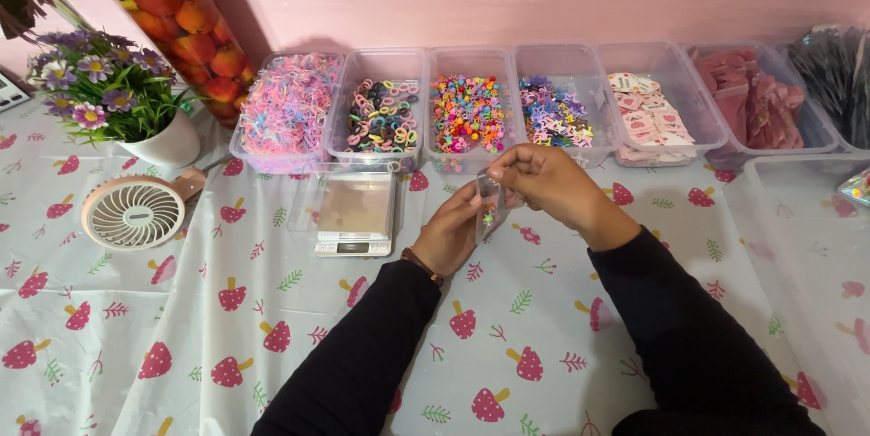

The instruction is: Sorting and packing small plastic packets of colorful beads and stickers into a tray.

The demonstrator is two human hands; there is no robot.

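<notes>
A: From the head camera, what are the hands doing?

B: Both meet above the tablecloth [181, 309], just in front of the row of tubs. The left hand [450, 238] is closed around the lower side of a small clear bag [489, 205], holding it upright. The right hand [544, 184] has its fingertips [497, 173] pinched together at the bag's top edge.

A: Anything inside the bag?

B: A few small coloured bits near the bottom. They are too small to tell apart.

A: What sits nearest to the hands?

B: A small kitchen scale [353, 214] with a clear tray on it, just to the left of the left hand. Behind the hands stands a tub of coloured beads [468, 111].

A: And the rest of the row?

B: From the left: a tub of pastel hair bands [286, 110], a tub of darker hair rings [384, 114], then the beads, a tub of purple clips [553, 114], a tub of white and pink cards [648, 110] and a tub of pink packets [757, 101].

A: What about the left side of the table?

B: A round pink fan [134, 212] lies flat, well apart from the hands. Behind it is a white pot of purple flowers [109, 92], and a tall jar of fruit [181, 19] stands against the pink wall.

A: And the right?

B: A large clear bin [816, 246] at the table's edge.
</notes>
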